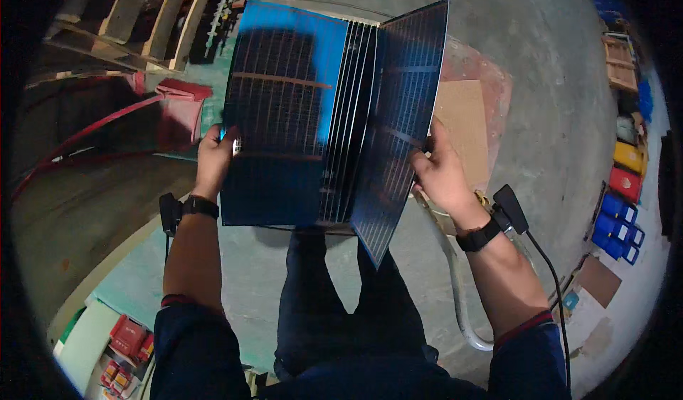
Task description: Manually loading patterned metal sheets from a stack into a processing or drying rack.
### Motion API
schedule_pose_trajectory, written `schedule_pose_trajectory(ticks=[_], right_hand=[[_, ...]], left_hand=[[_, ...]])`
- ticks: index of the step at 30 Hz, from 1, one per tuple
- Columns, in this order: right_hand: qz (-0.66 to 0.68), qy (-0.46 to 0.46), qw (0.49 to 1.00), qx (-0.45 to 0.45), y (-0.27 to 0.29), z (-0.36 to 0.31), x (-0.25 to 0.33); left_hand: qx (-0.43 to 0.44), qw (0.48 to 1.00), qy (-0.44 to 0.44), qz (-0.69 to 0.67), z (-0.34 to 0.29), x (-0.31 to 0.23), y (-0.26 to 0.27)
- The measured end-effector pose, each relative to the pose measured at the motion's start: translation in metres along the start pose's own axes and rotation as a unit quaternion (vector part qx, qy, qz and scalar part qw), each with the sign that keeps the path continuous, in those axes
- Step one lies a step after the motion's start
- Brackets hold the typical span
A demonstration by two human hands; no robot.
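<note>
Red fabric lies at far left; next, the left hand grips the edge of a dark panel stack, held up before the person's legs. Its middle layers are packed close, so opening looks only partly done: just the right-hand panel angles outward, its outer edge pinched by the right hand. Whether the panels are joined cannot be told.

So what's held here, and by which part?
The left grip holds the left dark panel by its left edge; the right grip holds the angled panel by its right edge.
</note>
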State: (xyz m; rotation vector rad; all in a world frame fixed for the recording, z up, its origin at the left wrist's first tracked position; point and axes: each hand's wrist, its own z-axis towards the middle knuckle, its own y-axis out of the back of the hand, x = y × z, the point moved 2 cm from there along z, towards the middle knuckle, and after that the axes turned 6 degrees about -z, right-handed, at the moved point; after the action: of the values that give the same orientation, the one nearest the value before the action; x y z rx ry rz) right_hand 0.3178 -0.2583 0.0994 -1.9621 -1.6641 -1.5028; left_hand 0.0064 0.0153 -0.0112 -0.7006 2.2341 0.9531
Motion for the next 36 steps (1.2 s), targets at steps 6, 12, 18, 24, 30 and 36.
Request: schedule_pose_trajectory(ticks=[6,12,18,24,30,36], right_hand=[[-0.016,0.029,0.999,-0.011,0.003,0.000,-0.004],[0.010,-0.003,1.000,0.002,0.007,0.001,-0.009],[0.046,-0.036,0.998,0.033,0.016,-0.004,-0.007],[0.037,0.048,0.998,0.011,0.026,0.003,-0.027],[-0.019,0.101,0.994,-0.048,0.026,0.006,-0.045],[0.026,0.073,0.997,-0.008,0.029,0.002,-0.042]], left_hand=[[-0.035,0.987,-0.152,-0.023,-0.038,-0.035,-0.004],[-0.129,0.975,-0.174,0.053,-0.073,-0.075,-0.026],[-0.172,0.955,-0.202,0.134,-0.098,-0.095,-0.042],[-0.193,0.952,-0.205,0.124,-0.114,-0.097,-0.048],[-0.190,0.948,-0.206,0.152,-0.118,-0.105,-0.058],[-0.200,0.935,-0.210,0.204,-0.113,-0.111,-0.063]])
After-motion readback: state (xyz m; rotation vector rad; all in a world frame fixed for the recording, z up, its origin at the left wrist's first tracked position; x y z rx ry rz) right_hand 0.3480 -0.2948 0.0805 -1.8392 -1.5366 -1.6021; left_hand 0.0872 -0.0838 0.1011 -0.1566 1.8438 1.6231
